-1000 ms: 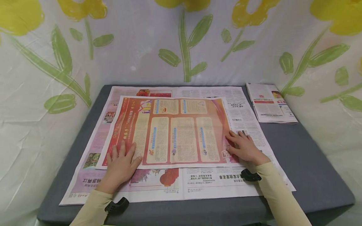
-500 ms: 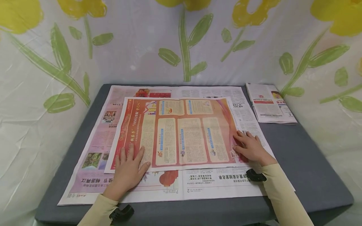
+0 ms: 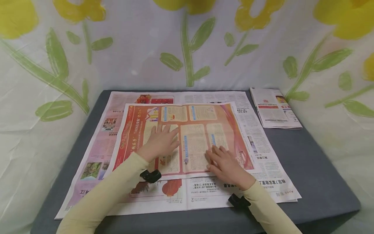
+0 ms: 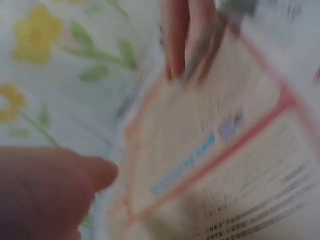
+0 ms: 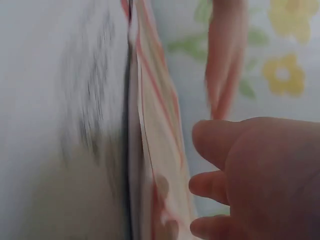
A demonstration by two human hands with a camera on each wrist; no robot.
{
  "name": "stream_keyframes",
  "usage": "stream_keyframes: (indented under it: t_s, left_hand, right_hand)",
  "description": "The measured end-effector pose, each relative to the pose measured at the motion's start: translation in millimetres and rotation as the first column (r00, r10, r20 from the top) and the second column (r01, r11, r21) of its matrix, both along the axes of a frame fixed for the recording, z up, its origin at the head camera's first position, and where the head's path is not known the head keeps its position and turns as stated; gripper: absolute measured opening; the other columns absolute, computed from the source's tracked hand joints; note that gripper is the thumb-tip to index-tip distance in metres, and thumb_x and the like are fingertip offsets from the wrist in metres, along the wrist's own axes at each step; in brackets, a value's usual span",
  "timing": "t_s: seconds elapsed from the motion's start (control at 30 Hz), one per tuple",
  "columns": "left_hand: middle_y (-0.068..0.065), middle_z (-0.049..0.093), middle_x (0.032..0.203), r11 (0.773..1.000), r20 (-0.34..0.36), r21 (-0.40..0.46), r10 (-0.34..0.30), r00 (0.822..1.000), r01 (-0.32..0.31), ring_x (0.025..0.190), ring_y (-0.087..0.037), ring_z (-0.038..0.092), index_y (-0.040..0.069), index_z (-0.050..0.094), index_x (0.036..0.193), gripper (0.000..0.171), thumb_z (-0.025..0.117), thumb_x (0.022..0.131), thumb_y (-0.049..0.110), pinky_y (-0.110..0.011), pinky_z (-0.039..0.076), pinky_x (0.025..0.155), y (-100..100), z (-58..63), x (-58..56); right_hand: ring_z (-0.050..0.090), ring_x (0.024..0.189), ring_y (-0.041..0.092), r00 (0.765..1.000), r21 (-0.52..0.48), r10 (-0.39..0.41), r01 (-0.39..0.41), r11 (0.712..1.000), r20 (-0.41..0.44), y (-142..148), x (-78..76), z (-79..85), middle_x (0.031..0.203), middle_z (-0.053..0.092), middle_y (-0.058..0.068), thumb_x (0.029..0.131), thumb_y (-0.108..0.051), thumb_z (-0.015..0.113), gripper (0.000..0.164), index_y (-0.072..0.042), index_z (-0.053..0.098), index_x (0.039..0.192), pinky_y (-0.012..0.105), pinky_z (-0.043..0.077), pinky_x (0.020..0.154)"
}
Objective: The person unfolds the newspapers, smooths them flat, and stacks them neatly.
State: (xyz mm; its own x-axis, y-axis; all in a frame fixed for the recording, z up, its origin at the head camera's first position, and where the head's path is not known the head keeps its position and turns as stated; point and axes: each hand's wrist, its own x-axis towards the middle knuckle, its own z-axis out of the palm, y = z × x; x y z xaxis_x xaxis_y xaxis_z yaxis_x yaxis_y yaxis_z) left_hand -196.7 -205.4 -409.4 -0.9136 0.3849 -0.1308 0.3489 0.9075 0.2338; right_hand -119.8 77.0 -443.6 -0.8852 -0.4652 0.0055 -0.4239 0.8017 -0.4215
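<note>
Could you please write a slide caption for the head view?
Left hand and right hand over an orange page on a larger newspaper.

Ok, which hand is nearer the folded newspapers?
Right. The right hand is over the right half of the orange page, left of the folded newspapers; the left hand is farther left, over the page's left half.

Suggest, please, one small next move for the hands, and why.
I would perhaps smooth the orange sheet gently outward with the left hand and the right hand, because both are over its printed face, and it seems not quite flat in the right wrist view.
</note>
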Motion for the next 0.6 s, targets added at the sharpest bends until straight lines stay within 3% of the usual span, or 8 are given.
stream_keyframes:
  t_s: [0.13,0.23,0.37,0.47,0.6]
  left_hand:
    - [-0.020,0.016,0.171,1.000,0.079,0.003,-0.008,0.997,0.008,0.156,-0.050,0.013,0.019,0.033,0.161,0.057,0.042,0.108,0.039,-0.070,0.014,0.122,11.3,-25.9,-29.7]
    - [-0.018,0.013,0.172,1.000,0.113,0.006,0.012,0.993,-0.013,0.157,-0.050,0.008,0.020,0.030,0.162,0.057,0.036,0.109,0.039,-0.070,0.009,0.123,10.3,-45.3,-39.0]
    - [-0.016,0.012,0.173,1.000,0.089,0.015,0.013,0.996,-0.014,0.158,-0.047,0.005,0.021,0.028,0.163,0.058,0.032,0.109,0.041,-0.069,0.005,0.124,8.5,-64.4,-45.9]
    - [-0.015,0.013,0.173,0.999,0.061,0.029,0.016,0.998,-0.018,0.158,-0.046,0.006,0.022,0.029,0.163,0.058,0.033,0.109,0.043,-0.069,0.006,0.124,8.2,-68.7,-47.8]
    - [-0.014,0.014,0.173,0.999,0.074,0.017,0.034,0.997,-0.035,0.157,-0.049,0.006,0.023,0.029,0.163,0.059,0.034,0.108,0.045,-0.070,0.007,0.123,6.9,-64.2,-43.6]
  right_hand:
    - [0.025,0.150,0.057,0.993,-0.022,0.087,-0.086,0.996,0.085,-20.2,14.3,-4.8,0.161,0.037,0.026,0.104,-0.034,0.055,0.052,-0.009,0.051,0.151,0.076,0.022,0.115]
    - [0.022,0.152,0.055,0.988,0.006,0.115,-0.116,0.993,0.105,-26.8,21.1,-10.8,0.163,0.035,0.023,0.105,-0.037,0.053,0.054,-0.011,0.049,0.152,0.075,0.021,0.116]
    - [0.023,0.153,0.053,0.994,0.043,0.095,-0.098,0.994,0.060,-26.6,24.0,-15.9,0.163,0.037,0.020,0.103,-0.040,0.055,0.056,-0.012,0.051,0.152,0.074,0.022,0.117]
    - [0.022,0.154,0.052,0.996,0.052,0.072,-0.075,0.996,0.047,-25.7,22.9,-15.2,0.164,0.037,0.017,0.102,-0.043,0.057,0.058,-0.014,0.051,0.151,0.073,0.020,0.118]
    - [0.020,0.154,0.052,0.997,0.073,0.059,-0.063,0.995,0.060,-22.9,21.1,-13.3,0.164,0.035,0.018,0.102,-0.046,0.056,0.058,-0.016,0.052,0.151,0.073,0.018,0.119]
